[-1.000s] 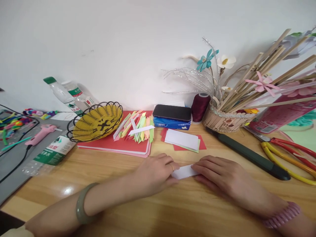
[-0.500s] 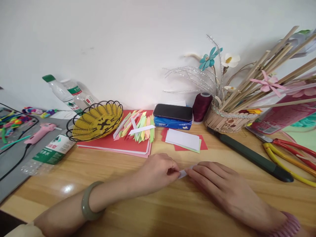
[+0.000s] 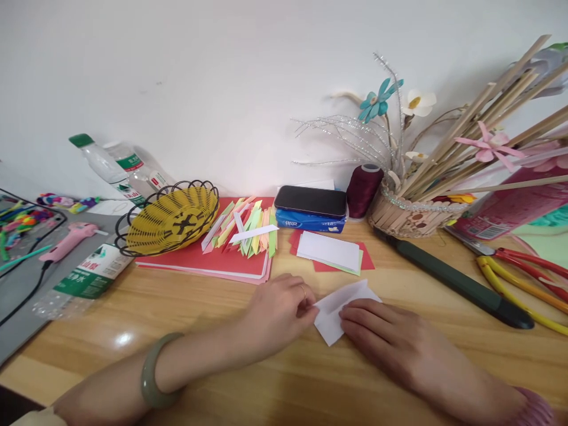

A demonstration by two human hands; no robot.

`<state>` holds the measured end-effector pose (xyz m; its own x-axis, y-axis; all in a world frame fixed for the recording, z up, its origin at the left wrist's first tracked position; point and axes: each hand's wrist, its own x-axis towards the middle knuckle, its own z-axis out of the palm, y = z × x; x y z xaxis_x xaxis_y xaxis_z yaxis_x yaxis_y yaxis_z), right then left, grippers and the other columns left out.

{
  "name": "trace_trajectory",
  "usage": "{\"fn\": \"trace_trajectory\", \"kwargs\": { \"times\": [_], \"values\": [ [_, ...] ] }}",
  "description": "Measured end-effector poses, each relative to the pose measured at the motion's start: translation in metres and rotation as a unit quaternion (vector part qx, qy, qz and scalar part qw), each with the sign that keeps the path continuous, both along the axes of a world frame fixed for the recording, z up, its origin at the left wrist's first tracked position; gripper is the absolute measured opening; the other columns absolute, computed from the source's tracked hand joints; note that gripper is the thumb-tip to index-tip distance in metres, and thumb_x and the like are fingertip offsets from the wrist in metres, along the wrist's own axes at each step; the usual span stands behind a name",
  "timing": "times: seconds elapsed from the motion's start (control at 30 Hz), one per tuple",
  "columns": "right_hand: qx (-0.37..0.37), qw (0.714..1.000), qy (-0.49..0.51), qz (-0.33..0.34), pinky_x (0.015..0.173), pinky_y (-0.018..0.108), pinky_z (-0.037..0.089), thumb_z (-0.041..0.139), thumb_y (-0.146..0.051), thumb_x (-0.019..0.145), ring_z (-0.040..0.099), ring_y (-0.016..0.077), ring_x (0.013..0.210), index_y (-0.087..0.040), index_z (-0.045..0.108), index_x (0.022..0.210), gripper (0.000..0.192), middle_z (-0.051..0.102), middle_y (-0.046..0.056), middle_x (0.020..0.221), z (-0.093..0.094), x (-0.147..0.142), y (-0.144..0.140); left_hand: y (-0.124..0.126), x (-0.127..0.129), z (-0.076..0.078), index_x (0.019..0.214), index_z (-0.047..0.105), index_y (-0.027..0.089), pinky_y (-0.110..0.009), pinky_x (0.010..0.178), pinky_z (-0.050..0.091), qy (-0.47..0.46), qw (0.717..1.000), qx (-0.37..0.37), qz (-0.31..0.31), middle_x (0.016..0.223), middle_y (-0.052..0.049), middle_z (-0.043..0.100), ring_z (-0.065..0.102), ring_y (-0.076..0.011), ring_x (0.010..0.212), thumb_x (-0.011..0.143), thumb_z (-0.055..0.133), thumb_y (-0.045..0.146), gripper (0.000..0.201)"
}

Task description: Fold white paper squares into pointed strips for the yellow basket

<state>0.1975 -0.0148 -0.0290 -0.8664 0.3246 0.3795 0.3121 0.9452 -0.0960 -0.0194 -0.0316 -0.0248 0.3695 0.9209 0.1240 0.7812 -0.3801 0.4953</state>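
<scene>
Light wooden tabletop (image 3: 186, 331), folded white paper sheet (image 3: 333, 310) lying flat, left hand (image 3: 277, 310) fingertips pinching its left edge, right hand (image 3: 386, 340) pressing flat on it, fingers extended.

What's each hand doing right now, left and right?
Left hand: fingertips pinched on the left edge of the folded white paper sheet.
Right hand: open, flat, pressing that paper onto the wooden table.

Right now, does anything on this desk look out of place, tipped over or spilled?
One oddity: a plastic water bottle lies on its side at the desk's left edge, by the yellow basket. Nothing looks spilled. Both hands rest on a white paper.
</scene>
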Motion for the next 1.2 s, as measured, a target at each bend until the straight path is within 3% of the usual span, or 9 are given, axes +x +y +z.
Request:
{"fn": "trace_trajectory", "kwargs": {
  "times": [0.17, 0.27, 0.43, 0.6, 0.73, 0.93, 1.2],
  "values": [
    [-0.024, 0.999, -0.014, -0.023, 0.074, 0.033, 0.048, 0.036, -0.019, 0.093, 0.056, 0.0192, 0.09, -0.015, 0.056, 0.098, 0.021, 0.062, 0.008, 0.098, -0.007, 0.002, -0.001, -0.004, -0.006, -0.008, 0.089, 0.059, 0.016, -0.028, 0.074, 0.048, 0.05, 0.98, 0.15, -0.118, 0.102, -0.004, 0.06, 0.054, -0.0164, 0.09, 0.084, 0.054, 0.015, 0.007],
    [-0.015, 0.999, -0.015, -0.034, 0.073, 0.033, 0.047, 0.039, -0.019, 0.092, 0.056, 0.0191, 0.088, -0.016, 0.056, 0.098, 0.018, 0.062, 0.007, 0.097, -0.007, 0.001, -0.001, -0.008, -0.011, -0.012, 0.089, 0.061, 0.014, -0.032, 0.08, 0.048, 0.094, 0.949, 0.246, -0.174, 0.1, -0.004, 0.063, 0.053, -0.0179, 0.093, 0.09, 0.047, 0.014, 0.014],
    [-0.017, 0.999, -0.025, -0.026, 0.069, 0.034, 0.044, 0.041, -0.018, 0.091, 0.054, 0.019, 0.082, -0.017, 0.057, 0.093, 0.016, 0.061, 0.006, 0.09, -0.008, -0.004, -0.003, -0.018, -0.015, -0.013, 0.096, 0.061, 0.007, -0.036, 0.088, 0.044, 0.112, 0.925, 0.303, -0.202, 0.099, -0.009, 0.064, 0.054, -0.0201, 0.096, 0.09, 0.041, 0.008, 0.021],
    [-0.081, 0.996, -0.014, -0.047, 0.063, 0.032, 0.041, 0.044, -0.017, 0.09, 0.05, 0.0161, 0.071, -0.018, 0.056, 0.08, 0.015, 0.056, 0.002, 0.077, -0.006, -0.013, -0.007, -0.025, -0.015, -0.014, 0.095, 0.063, 0.007, -0.037, 0.083, 0.047, 0.135, 0.923, 0.306, -0.19, 0.102, -0.009, 0.065, 0.057, -0.0205, 0.089, 0.09, 0.037, 0.008, 0.026],
    [-0.163, 0.983, -0.004, -0.085, 0.062, 0.03, 0.04, 0.046, -0.018, 0.088, 0.05, 0.0154, 0.07, -0.02, 0.056, 0.081, 0.013, 0.055, 0.002, 0.076, 0.002, -0.019, -0.009, -0.028, -0.013, -0.015, 0.095, 0.063, 0.007, -0.036, 0.083, 0.047, 0.133, 0.93, 0.294, -0.175, 0.101, -0.009, 0.065, 0.058, -0.0192, 0.088, 0.09, 0.036, 0.01, 0.028],
    [-0.215, 0.97, 0.017, -0.111, 0.062, 0.028, 0.041, 0.044, -0.015, 0.088, 0.051, 0.0147, 0.07, -0.02, 0.054, 0.077, 0.016, 0.055, 0.002, 0.076, -0.001, -0.023, -0.012, -0.033, -0.012, -0.017, 0.102, 0.061, 0.004, -0.037, 0.086, 0.046, 0.162, 0.926, 0.293, -0.175, 0.106, -0.014, 0.064, 0.057, -0.0204, 0.092, 0.086, 0.04, 0.009, 0.027],
    [-0.19, 0.962, 0.062, -0.184, 0.056, 0.028, 0.04, 0.044, -0.013, 0.082, 0.049, 0.0152, 0.062, -0.019, 0.048, 0.07, 0.014, 0.052, 0.002, 0.067, -0.01, -0.032, -0.017, -0.039, -0.01, -0.018, 0.105, 0.061, 0.005, -0.035, 0.087, 0.048, 0.169, 0.93, 0.293, -0.141, 0.108, -0.012, 0.065, 0.059, -0.0213, 0.096, 0.086, 0.035, 0.008, 0.031]
  ]
}}
